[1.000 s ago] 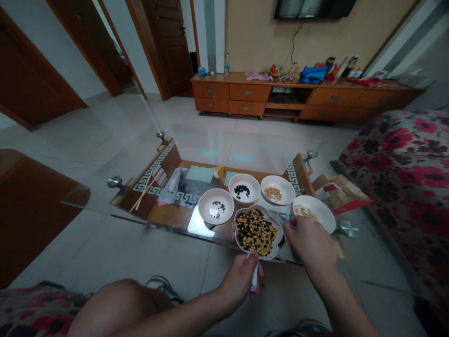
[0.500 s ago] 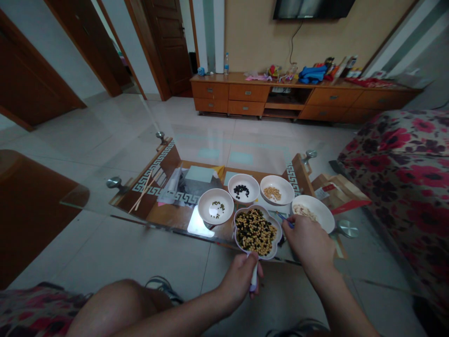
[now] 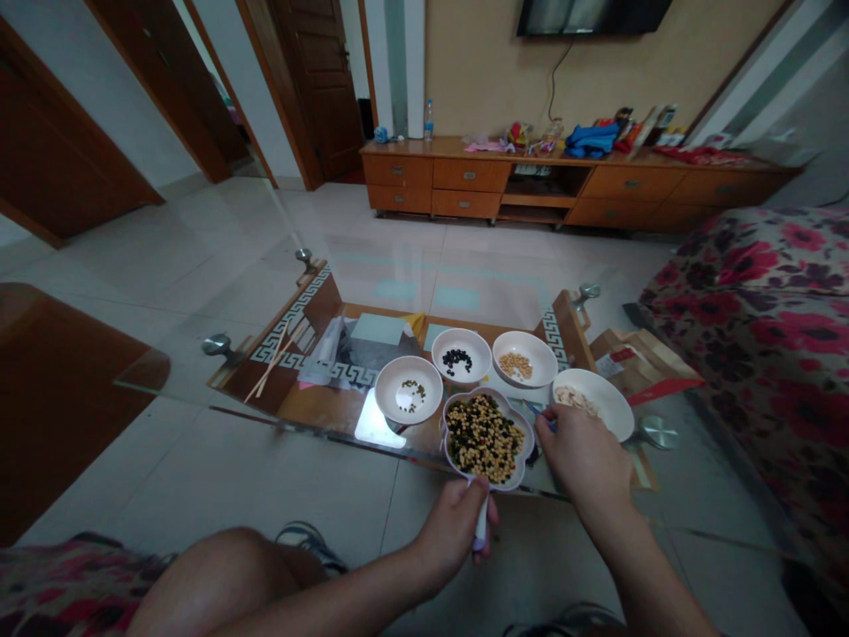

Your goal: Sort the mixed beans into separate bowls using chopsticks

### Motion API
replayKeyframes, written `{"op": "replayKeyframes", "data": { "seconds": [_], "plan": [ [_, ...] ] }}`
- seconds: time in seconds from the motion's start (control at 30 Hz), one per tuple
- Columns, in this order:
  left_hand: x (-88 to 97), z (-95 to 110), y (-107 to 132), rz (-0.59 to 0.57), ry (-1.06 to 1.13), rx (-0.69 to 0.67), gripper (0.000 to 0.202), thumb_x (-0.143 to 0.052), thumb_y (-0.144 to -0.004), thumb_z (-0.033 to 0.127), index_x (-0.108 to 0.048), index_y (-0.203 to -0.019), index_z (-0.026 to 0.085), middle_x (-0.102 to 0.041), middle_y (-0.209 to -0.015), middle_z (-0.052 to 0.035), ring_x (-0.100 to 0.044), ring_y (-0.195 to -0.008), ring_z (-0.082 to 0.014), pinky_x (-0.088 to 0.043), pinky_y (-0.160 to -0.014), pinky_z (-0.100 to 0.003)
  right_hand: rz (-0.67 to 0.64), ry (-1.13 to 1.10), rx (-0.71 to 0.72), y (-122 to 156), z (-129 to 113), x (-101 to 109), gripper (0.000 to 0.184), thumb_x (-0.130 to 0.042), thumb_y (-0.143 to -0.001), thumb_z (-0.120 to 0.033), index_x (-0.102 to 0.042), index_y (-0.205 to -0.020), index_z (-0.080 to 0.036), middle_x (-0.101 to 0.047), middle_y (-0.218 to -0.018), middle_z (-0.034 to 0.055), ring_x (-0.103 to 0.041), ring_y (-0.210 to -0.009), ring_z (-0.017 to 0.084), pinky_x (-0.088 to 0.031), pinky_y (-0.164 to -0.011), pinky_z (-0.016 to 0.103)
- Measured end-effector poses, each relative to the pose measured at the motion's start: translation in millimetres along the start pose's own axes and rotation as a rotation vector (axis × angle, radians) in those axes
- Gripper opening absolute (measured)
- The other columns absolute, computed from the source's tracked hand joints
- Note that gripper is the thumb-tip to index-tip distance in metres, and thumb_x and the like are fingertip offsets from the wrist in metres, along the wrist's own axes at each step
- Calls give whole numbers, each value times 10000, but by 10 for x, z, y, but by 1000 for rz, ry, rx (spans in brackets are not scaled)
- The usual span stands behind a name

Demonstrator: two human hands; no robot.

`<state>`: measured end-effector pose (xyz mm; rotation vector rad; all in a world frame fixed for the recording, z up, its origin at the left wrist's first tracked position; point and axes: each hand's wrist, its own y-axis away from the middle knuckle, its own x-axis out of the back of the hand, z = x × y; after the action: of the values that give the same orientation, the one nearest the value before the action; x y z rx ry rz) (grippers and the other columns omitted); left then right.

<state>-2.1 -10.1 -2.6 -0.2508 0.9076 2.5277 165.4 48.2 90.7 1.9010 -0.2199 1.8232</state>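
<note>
At the desk's near edge, our left hand grips the handle of the mixed-bean dish, steadying it at twelve o'clock, while our closed right hand pinches a blue tool at the dish's two o'clock side, near the white bowls.

I can read no text, brand or number anywhere in this view. The cardboard box at right carries a small white label, its print too small for me to make out. The label on the plastic bottle standing on the wooden sideboard is likewise illegible.
</note>
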Motion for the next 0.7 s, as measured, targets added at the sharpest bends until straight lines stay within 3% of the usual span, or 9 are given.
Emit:
{"op": "replayKeyframes", "data": {
  "seconds": [0.7],
  "plan": [
    [17,-26,-22,-4,26,4,727,-422,-686,918,-531,-670,199,-449,-388,36,-384,-328,-98,-269,-363,-216,27,-19,-6,9,67,22,358,-465,-938,-396,-766,-1014,-219,-749,-955,164,-720,-912,313,-523,-751,387]
  ]
}}
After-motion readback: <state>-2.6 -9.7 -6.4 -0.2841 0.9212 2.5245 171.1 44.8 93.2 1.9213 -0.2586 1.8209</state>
